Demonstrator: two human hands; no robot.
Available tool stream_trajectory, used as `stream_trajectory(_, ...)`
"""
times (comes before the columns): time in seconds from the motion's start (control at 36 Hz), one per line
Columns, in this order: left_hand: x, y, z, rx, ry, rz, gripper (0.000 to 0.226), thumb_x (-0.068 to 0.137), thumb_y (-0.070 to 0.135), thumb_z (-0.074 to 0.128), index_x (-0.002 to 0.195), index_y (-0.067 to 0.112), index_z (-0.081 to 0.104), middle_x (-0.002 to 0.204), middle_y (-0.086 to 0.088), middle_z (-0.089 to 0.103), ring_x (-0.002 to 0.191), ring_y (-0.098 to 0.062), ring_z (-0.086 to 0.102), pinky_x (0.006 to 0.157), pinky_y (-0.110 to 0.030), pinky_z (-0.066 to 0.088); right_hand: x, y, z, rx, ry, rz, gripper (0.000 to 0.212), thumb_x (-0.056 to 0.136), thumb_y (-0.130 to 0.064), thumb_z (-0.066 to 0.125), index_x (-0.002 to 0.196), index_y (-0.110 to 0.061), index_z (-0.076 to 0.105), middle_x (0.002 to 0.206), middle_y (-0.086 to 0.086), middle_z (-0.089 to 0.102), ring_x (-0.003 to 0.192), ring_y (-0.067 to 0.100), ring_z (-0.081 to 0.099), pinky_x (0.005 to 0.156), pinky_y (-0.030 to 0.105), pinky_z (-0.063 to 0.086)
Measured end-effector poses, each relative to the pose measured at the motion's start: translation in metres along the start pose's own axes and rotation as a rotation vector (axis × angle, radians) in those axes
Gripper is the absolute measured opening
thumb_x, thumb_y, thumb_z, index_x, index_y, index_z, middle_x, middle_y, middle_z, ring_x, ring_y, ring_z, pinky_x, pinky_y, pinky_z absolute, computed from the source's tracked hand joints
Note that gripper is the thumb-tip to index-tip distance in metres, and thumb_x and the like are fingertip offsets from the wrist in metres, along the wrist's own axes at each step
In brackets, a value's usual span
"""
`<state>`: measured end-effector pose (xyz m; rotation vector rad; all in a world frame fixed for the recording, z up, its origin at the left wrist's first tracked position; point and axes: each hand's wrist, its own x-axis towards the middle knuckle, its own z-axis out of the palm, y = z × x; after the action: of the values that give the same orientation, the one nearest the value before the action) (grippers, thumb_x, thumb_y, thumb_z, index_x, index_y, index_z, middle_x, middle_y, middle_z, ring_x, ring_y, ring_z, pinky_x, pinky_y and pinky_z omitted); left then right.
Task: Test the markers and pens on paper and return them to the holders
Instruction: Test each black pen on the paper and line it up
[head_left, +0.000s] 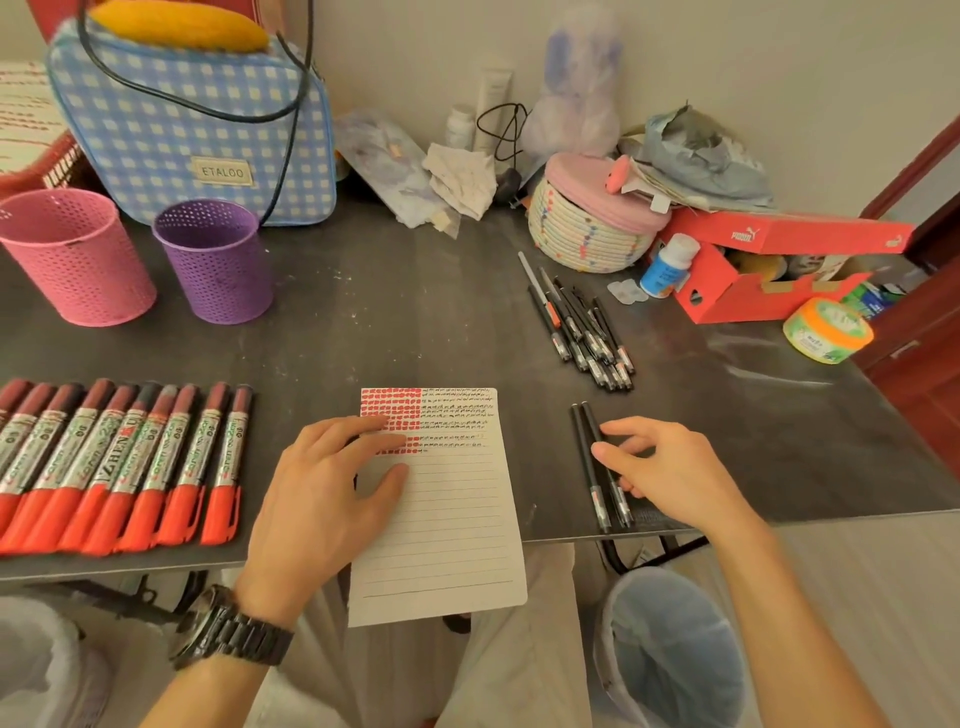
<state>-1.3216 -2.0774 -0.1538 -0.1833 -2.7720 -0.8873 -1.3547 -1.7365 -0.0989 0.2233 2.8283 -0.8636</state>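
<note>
Two black pens are the live item

head view, the only one: they lie side by side, touching, on the table close to its near edge, just right of the paper. Long axis runs far edge to near edge, far ends leaning slightly left, labelled ends toward the near edge. Can't tell which end writes

right hand: fingers loosely curled, thumb tip on the right pen of the pair, other fingertips just beside it. Nothing lifted, no closed pinch visible

left hand: flat, fingers spread, pressing the left side of the paper. The sheet overhangs the near edge, so that hold-down matters

handling, my estimate: pens are light, stiff and slim, with smooth barrels likely to roll on the hard top. Separate one from its neighbour first, then take it mid barrel with thumb and two fingers

red markers: row at the left end of the near edge, barrels touching, red caps toward the near edge, dark ends toward the far edge and leaning right. Fatter, so probably an easier grab at the barrel

pile of pens: toward the far right, roughly parallel, well apart from the pair

pink holder and purple holder: upright at the far left, a long reach from the pair
</note>
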Motion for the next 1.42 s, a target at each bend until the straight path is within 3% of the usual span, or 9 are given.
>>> stream_trajectory(0.11, 0.000, -0.002, 0.002, 0.001, 0.006, 0.008, 0.028, 0.089, 0.038, 0.071, 0.117, 0.033, 0.073, 0.130, 0.013, 0.063, 0.123, -0.014, 0.051, 0.101, -0.039, 0.042, -0.001, 0.003, 0.001, -0.007, -0.007, -0.001, 0.029, 0.095, -0.040, 0.069, 0.123, -0.036, 0.067, 0.076, -0.035, 0.068, 0.059, -0.005, 0.068, 0.069, 0.021, 0.047)
stream_trajectory(0.42, 0.000, -0.002, 0.001, -0.014, 0.012, 0.012, 0.036, 0.087, 0.049, 0.056, 0.115, 0.035, 0.073, 0.128, 0.016, 0.063, 0.122, -0.012, 0.050, 0.101, -0.036, 0.041, -0.002, 0.001, 0.003, -0.037, -0.009, 0.004, 0.022, 0.094, -0.046, 0.066, 0.116, -0.043, 0.064, 0.080, -0.031, 0.070, 0.062, -0.002, 0.070, 0.075, 0.027, 0.054)
stream_trajectory(0.53, -0.001, -0.002, 0.002, 0.013, 0.002, 0.005, 0.033, 0.090, 0.044, 0.066, 0.122, 0.035, 0.068, 0.130, 0.018, 0.060, 0.125, -0.009, 0.047, 0.101, -0.032, 0.038, 0.005, -0.009, 0.009, -0.101, 0.170, -0.002, 0.019, 0.094, -0.050, 0.063, 0.111, -0.044, 0.065, 0.079, -0.022, 0.068, 0.073, -0.005, 0.061, 0.065, 0.016, 0.042)
stream_trajectory(0.67, 0.000, 0.000, 0.000, 0.031, -0.017, -0.001, 0.043, 0.091, 0.045, 0.063, 0.131, 0.031, 0.063, 0.136, 0.015, 0.057, 0.131, -0.011, 0.048, 0.108, -0.032, 0.037, 0.035, -0.032, 0.018, -0.087, 0.309, -0.085, 0.021, 0.094, -0.040, 0.066, 0.113, -0.032, 0.067, 0.081, -0.023, 0.066, 0.083, 0.008, 0.064, 0.083, 0.036, 0.050)
stream_trajectory(0.83, 0.003, 0.003, -0.002, 0.079, -0.089, -0.026, 0.053, 0.096, 0.055, 0.044, 0.145, 0.038, 0.048, 0.151, 0.020, 0.042, 0.148, -0.007, 0.026, 0.125, -0.033, 0.004, 0.085, -0.070, 0.020, -0.252, 0.333, -0.123, 0.029, 0.097, -0.035, 0.061, 0.124, -0.023, 0.063, 0.117, 0.000, 0.066, 0.106, 0.028, 0.065, 0.082, 0.039, 0.046)
stream_trajectory(1.0, 0.003, 0.004, -0.002, 0.090, -0.084, -0.021, 0.054, 0.097, 0.056, 0.039, 0.147, 0.038, 0.045, 0.153, 0.019, 0.038, 0.148, -0.007, 0.024, 0.125, -0.033, 0.003, 0.114, -0.097, 0.026, -0.542, 0.233, -0.022, 0.036, 0.100, -0.034, 0.052, 0.131, -0.016, 0.058, 0.129, 0.012, 0.060, 0.117, 0.038, 0.059, 0.089, 0.046, 0.050)
stream_trajectory(1.19, 0.002, 0.004, -0.003, 0.070, -0.076, -0.025, 0.054, 0.095, 0.055, 0.040, 0.146, 0.037, 0.047, 0.152, 0.018, 0.040, 0.148, -0.008, 0.026, 0.124, -0.032, 0.003, 0.122, -0.105, 0.030, -0.589, 0.240, 0.009, 0.031, 0.099, -0.022, 0.051, 0.128, -0.009, 0.054, 0.126, 0.018, 0.061, 0.115, 0.044, 0.059, 0.088, 0.049, 0.049)
stream_trajectory(1.33, 0.002, 0.005, -0.003, 0.065, -0.075, -0.023, 0.053, 0.096, 0.055, 0.041, 0.145, 0.037, 0.048, 0.153, 0.017, 0.041, 0.148, -0.009, 0.027, 0.124, -0.034, 0.004, 0.124, -0.108, 0.027, -0.451, 0.180, 0.054, 0.043, 0.096, -0.021, 0.054, 0.138, -0.011, 0.053, 0.129, 0.020, 0.063, 0.117, 0.043, 0.059, 0.086, 0.043, 0.048)
stream_trajectory(1.42, 0.002, 0.005, -0.003, 0.060, -0.066, -0.023, 0.052, 0.096, 0.053, 0.045, 0.144, 0.034, 0.051, 0.152, 0.015, 0.044, 0.147, -0.011, 0.030, 0.125, -0.036, 0.008, 0.118, -0.110, 0.031, -0.213, 0.159, 0.027, 0.041, 0.098, -0.024, 0.057, 0.137, -0.010, 0.057, 0.128, 0.011, 0.068, 0.121, 0.037, 0.060, 0.099, 0.041, 0.045)
